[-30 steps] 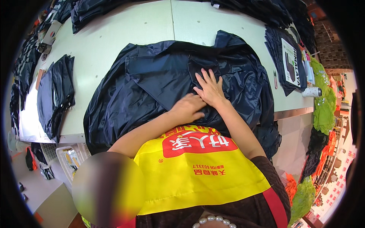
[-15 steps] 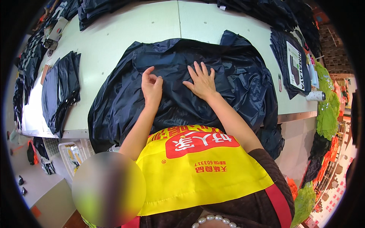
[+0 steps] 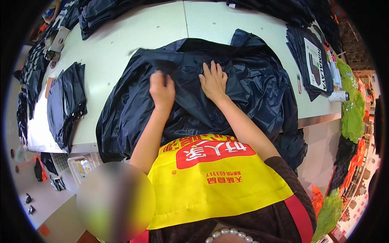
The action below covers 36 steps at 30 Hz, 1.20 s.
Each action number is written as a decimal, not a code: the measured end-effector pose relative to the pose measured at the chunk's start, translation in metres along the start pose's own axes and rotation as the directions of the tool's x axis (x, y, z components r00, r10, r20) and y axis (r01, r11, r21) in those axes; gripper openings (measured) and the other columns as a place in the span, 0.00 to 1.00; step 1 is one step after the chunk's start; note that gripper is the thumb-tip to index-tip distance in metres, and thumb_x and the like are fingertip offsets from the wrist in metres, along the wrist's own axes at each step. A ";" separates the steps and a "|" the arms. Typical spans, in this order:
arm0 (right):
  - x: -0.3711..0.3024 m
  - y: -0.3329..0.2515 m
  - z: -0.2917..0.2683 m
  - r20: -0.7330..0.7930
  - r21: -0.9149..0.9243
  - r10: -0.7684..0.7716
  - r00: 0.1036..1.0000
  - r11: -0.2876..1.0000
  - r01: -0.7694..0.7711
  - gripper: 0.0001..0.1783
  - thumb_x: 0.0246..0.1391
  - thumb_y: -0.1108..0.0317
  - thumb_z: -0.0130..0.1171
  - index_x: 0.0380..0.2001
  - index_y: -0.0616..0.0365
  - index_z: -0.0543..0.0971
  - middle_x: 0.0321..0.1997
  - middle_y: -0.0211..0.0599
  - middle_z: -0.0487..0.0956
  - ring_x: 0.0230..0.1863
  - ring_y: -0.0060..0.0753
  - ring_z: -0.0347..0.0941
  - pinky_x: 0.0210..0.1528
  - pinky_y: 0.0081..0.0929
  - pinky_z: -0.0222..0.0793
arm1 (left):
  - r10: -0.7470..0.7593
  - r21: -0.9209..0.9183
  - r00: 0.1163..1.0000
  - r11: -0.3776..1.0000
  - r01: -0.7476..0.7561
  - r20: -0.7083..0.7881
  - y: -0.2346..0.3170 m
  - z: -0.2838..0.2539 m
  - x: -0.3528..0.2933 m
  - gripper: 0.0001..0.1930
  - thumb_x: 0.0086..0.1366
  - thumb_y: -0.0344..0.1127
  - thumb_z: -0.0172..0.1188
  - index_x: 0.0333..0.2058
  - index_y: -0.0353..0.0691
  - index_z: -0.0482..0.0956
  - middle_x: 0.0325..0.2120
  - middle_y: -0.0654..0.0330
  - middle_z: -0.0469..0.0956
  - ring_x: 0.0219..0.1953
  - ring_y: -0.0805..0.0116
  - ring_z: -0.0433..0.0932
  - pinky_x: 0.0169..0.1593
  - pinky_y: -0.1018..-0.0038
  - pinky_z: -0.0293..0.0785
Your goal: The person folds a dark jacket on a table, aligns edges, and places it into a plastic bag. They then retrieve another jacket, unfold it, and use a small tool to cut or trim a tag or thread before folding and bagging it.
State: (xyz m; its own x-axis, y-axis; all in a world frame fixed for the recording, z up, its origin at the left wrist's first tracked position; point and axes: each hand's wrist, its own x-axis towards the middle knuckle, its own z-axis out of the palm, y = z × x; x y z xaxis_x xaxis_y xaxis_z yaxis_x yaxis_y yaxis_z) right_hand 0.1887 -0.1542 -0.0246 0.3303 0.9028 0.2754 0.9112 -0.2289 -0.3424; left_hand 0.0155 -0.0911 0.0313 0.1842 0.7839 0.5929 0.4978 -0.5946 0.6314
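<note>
A large piece of shiny navy fabric [image 3: 194,109], wrinkled and bunched, is spread over the near side of the table and hangs past its front edge. On its left part is my left hand [image 3: 162,91], fingers curled in and closed on a blurred fold of the fabric. My right hand [image 3: 214,81] lies flat on the middle of the cloth with its fingers stretched out, pressing on it and holding nothing. What garment this fabric belongs to, if any, I cannot tell.
The pale table [image 3: 137,34] carries a stack of dark cut pieces [image 3: 67,105] at left and another dark stack [image 3: 298,52] with a printed package at right. Beside it stand small snips [image 3: 299,84] and a thread cone [image 3: 338,96]. Lime-green fabric [image 3: 351,117] hangs at right.
My left hand has gone from a loose pinch to a closed fist, and the fabric by it has shifted. The right hand has moved slightly up and left, its fingers closer together.
</note>
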 end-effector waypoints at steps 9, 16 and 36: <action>-0.002 0.069 -0.066 0.109 0.594 0.133 0.985 0.786 -0.172 0.17 0.57 0.71 0.48 0.49 0.63 0.72 0.50 0.49 0.75 0.53 0.49 0.70 0.56 0.30 0.64 | 0.060 0.151 0.733 0.964 -0.218 0.677 0.017 0.039 -0.033 0.27 0.55 0.24 0.50 0.55 0.49 0.67 0.40 0.51 0.69 0.36 0.53 0.76 0.37 0.63 0.76; -0.051 0.050 -0.067 0.379 -0.059 -0.270 0.885 0.947 0.315 0.34 0.52 0.47 0.53 0.59 0.52 0.64 0.66 0.40 0.58 0.68 0.47 0.47 0.64 0.58 0.42 | 0.138 0.049 0.593 0.956 -0.289 0.794 0.036 0.027 -0.011 0.27 0.52 0.32 0.56 0.54 0.42 0.69 0.46 0.49 0.69 0.48 0.49 0.71 0.49 0.61 0.69; -0.025 0.072 -0.090 0.369 0.095 -0.073 0.927 0.995 0.040 0.10 0.52 0.61 0.58 0.29 0.56 0.75 0.29 0.38 0.78 0.32 0.43 0.74 0.34 0.34 0.68 | -0.048 -0.060 0.794 0.993 0.106 0.606 0.032 0.033 -0.041 0.10 0.55 0.33 0.60 0.36 0.38 0.78 0.37 0.52 0.75 0.44 0.56 0.73 0.47 0.67 0.70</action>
State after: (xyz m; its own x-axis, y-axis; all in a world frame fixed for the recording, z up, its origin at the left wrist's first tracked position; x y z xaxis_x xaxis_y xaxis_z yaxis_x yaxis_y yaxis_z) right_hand 0.2686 -0.2260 0.0249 0.1489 0.9875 -0.0514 0.8961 -0.1567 -0.4152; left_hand 0.0516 -0.1363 0.0106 0.6354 0.7598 0.1379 0.4629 -0.5178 0.7195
